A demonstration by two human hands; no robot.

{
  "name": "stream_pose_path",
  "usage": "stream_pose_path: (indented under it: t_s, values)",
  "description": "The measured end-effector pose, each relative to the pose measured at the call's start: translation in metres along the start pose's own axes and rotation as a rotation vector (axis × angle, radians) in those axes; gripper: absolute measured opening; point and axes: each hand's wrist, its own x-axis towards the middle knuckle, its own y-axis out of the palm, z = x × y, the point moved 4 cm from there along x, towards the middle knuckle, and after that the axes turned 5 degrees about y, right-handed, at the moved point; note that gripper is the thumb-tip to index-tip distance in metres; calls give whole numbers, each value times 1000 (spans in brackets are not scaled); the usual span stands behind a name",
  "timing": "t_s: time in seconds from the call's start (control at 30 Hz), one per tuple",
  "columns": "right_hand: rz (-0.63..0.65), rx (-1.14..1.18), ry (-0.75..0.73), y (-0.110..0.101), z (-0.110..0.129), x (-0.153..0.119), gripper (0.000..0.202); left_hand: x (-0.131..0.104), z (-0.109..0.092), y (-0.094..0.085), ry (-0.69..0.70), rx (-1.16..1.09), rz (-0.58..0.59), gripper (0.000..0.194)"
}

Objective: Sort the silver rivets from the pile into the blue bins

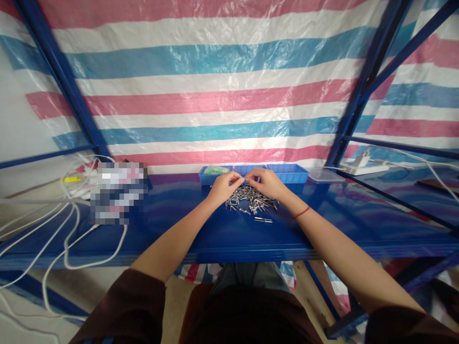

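My left hand and my right hand meet fingertip to fingertip above a heap of thin silvery metal pins. Both are pinched closed on something very small and pale between them, too small to name. Just behind my fingers stand blue plastic bins in a row. The left bin holds a light green bundle. In front of the heap, a couple of pins lie apart, side by side on the blue tabletop.
A clear plastic lid or tray lies right of the bins, near a white power strip. White cables loop over the left edge beside a pixelated object. Blue frame posts flank a striped sheet.
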Motion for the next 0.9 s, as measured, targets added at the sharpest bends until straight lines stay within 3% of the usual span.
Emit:
stream_pose_path:
  t_s: [0.13, 0.27, 0.37, 0.5, 0.57, 0.7, 0.9]
  values:
    - [-49, -97, 69, 3, -18, 8, 23, -1, 4, -1, -62, 64, -5, 29]
    - [-205, -282, 262, 2, -49, 18, 24, -5, 4, 5, -47, 192, 133, 30]
    - [-182, -419, 322, 5, -63, 20, 25, -8, 3, 10, -24, 230, 223, 24]
    - [-165, -453, 288, -3, -58, 18, 28, -10, 3, 14, 10, 236, 274, 23]
    - [-60, -373, 213, -7, -50, 15, 24, -10, 4, 14, 21, 235, 279, 24]
    - [334, -112, 81, -1, -33, 2, 17, -10, 6, 14, 27, 248, 296, 24]
    - [434, -90, -113, 23, -6, -7, 16, -8, 6, 11, -17, 291, 225, 32]
